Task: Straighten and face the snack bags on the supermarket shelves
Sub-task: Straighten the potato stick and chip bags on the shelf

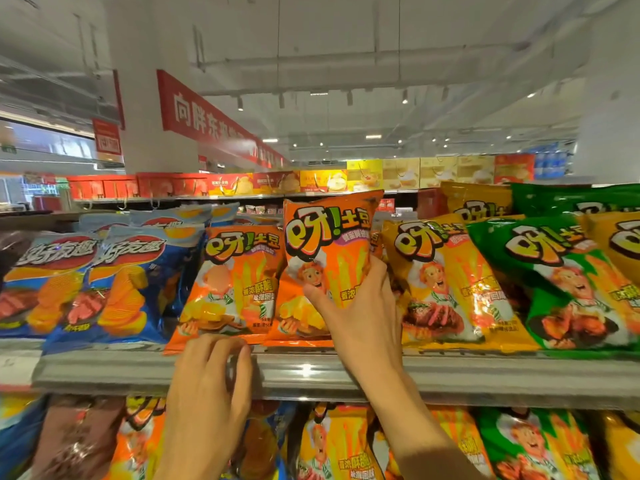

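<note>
The right hand (360, 299) grips an orange snack bag (329, 244) raised upright above the top shelf (311, 372), thumb across its front, fingers wrapped round its right edge. The bag's lower part is hidden behind the hand. The left hand (211, 372) has its fingers curled at the bottom edge of a second orange bag (239, 282) lying tilted on the shelf; it appears to pinch that edge, though the fingertips are hidden. Blue bags (104, 282) lie to the left, yellow bags (446, 278) and green bags (561, 278) to the right. The lower shelf's bags (339, 445) are cut off by the frame, their print blurred.
</note>
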{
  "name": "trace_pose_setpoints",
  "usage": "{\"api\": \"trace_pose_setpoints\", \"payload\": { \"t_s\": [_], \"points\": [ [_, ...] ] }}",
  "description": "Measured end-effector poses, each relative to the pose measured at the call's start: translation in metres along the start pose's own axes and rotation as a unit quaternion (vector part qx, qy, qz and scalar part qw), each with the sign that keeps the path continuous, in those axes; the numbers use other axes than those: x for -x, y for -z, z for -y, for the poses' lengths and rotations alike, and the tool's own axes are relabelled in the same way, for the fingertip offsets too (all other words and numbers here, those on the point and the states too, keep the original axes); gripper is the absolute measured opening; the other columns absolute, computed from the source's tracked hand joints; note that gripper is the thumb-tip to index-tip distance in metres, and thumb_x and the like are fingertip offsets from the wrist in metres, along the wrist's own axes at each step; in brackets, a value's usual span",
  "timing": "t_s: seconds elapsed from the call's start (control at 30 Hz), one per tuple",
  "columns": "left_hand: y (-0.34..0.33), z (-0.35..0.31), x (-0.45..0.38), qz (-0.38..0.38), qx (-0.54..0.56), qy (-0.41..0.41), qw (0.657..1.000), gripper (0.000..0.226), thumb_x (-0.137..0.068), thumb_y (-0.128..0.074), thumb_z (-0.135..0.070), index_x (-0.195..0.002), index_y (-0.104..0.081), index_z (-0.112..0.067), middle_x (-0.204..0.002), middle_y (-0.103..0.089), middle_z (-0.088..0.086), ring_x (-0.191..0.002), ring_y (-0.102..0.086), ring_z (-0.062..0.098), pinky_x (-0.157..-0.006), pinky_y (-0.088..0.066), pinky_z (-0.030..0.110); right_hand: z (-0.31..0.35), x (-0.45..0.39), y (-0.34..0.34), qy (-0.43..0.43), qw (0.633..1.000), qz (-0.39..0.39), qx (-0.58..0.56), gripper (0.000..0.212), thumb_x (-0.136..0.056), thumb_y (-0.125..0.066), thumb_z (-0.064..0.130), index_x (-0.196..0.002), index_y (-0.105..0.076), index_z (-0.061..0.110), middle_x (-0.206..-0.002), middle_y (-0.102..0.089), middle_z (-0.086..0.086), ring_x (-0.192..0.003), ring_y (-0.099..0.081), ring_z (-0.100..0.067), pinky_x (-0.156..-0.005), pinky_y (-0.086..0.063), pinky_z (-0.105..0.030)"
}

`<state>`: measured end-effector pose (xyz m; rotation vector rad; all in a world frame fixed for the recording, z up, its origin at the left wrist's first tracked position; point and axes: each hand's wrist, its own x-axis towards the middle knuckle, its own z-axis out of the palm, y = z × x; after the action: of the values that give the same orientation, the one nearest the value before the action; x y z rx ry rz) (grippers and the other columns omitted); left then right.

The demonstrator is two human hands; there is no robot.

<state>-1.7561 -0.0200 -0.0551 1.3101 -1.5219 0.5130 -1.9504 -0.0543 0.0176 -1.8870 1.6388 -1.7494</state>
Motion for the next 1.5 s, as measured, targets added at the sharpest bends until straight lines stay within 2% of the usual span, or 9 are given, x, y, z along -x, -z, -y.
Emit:
{"api": "trace_pose_setpoints", "payload": {
  "t_s": [0.33,0.57,0.73,0.83,0.93,1.0,1.17,1.33,1.5],
  "points": [
    [0.0,-0.005,0.003,-0.019,0.023,-0.008,1.0,0.028,-0.092,-0.046,-0.035,-0.095,-0.064,-0.014,-0.094,-0.053,-0.004,-0.091,-0.047,0.016,-0.078,-0.041,0.035,0.001,-0.007,-0.002,-0.031,0.996,0.049,0.061,0.097,-0.076,-0.063,0.078,-0.143,-0.026,0.018,-0.139,-0.05,-0.003,-0.122,-0.057,-0.028,-0.088,-0.048,-0.038],
    [-0.004,-0.006,0.003,-0.043,0.032,0.001,0.999,0.035,-0.089,-0.046,-0.037,-0.092,-0.067,-0.009,-0.092,-0.057,0.004,-0.091,-0.05,0.022,-0.08,-0.041,0.037,0.0,0.001,0.009,-0.028,0.974,0.131,0.181,0.098,-0.076,-0.045,0.09,-0.14,-0.025,0.018,-0.14,-0.051,-0.005,-0.121,-0.057,-0.035,-0.089,-0.051,-0.046],
    [-0.013,-0.004,0.002,-0.088,0.026,-0.006,0.996,0.035,-0.091,-0.048,-0.037,-0.089,-0.065,-0.007,-0.088,-0.056,0.01,-0.085,-0.051,0.033,-0.079,-0.04,0.042,0.0,0.006,0.02,-0.029,0.968,0.179,0.172,0.12,-0.078,-0.044,0.09,-0.16,0.006,0.018,-0.162,-0.03,-0.011,-0.139,-0.043,-0.038,-0.106,-0.041,-0.053],
    [-0.02,0.002,-0.004,-0.07,0.028,0.061,0.995,0.042,-0.09,-0.043,-0.048,-0.091,-0.063,-0.011,-0.089,-0.054,0.011,-0.085,-0.053,0.039,-0.078,-0.044,0.053,-0.005,0.016,0.028,0.018,0.977,0.152,0.146,0.118,-0.081,-0.044,0.086,-0.159,0.016,0.021,-0.165,-0.019,-0.01,-0.146,-0.032,-0.035,-0.109,-0.041,-0.052],
    [-0.025,-0.017,-0.007,-0.02,0.042,0.114,0.992,0.046,-0.081,-0.04,-0.057,-0.096,-0.061,-0.019,-0.105,-0.059,0.014,-0.1,-0.056,0.041,-0.086,-0.046,0.058,-0.02,0.029,0.045,0.096,0.982,0.118,0.11,0.094,-0.091,-0.038,0.077,-0.159,0.002,0.027,-0.158,-0.024,0.0,-0.142,-0.032,-0.025,-0.108,-0.042,-0.044],
    [-0.034,-0.053,-0.005,-0.078,0.101,0.138,0.982,0.039,-0.086,-0.043,-0.058,-0.098,-0.06,-0.025,-0.109,-0.058,0.021,-0.106,-0.055,0.044,-0.093,-0.043,0.063,-0.034,0.034,0.066,0.116,0.987,0.099,0.058,0.073,-0.095,-0.036,0.07,-0.156,-0.016,0.035,-0.148,-0.035,0.011,-0.133,-0.041,-0.014,-0.106,-0.044,-0.037],
    [-0.054,-0.172,0.003,-0.13,0.103,0.021,0.986,0.035,-0.091,-0.051,-0.035,-0.095,-0.066,-0.003,-0.101,-0.061,0.021,-0.101,-0.053,0.042,-0.094,-0.037,0.051,-0.084,0.032,0.148,0.109,0.992,0.057,-0.027,0.042,-0.097,-0.041,0.06,-0.133,-0.051,0.04,-0.122,-0.054,0.023,-0.113,-0.052,0.0,-0.098,-0.049,-0.031],
    [-0.084,-0.294,0.008,-0.067,0.177,0.008,0.982,0.037,-0.088,-0.05,-0.034,-0.097,-0.066,-0.002,-0.103,-0.06,0.017,-0.103,-0.052,0.036,-0.093,-0.032,0.033,-0.147,0.013,0.249,0.079,0.996,-0.015,-0.03,0.032,-0.095,-0.046,0.057,-0.116,-0.061,0.039,-0.107,-0.059,0.022,-0.103,-0.059,-0.002,-0.088,-0.053,-0.03],
    [-0.115,-0.377,0.0,-0.016,0.177,0.019,0.984,0.032,-0.093,-0.062,-0.03,-0.114,-0.058,-0.005,-0.112,-0.054,0.007,-0.108,-0.047,0.027,-0.09,-0.027,0.022,-0.206,-0.026,0.331,0.061,0.989,-0.129,0.046,0.024,-0.095,-0.058,0.041,-0.116,-0.062,0.03,-0.113,-0.056,0.015,-0.109,-0.047,-0.002,-0.092,-0.04,-0.022]
  ]
}}
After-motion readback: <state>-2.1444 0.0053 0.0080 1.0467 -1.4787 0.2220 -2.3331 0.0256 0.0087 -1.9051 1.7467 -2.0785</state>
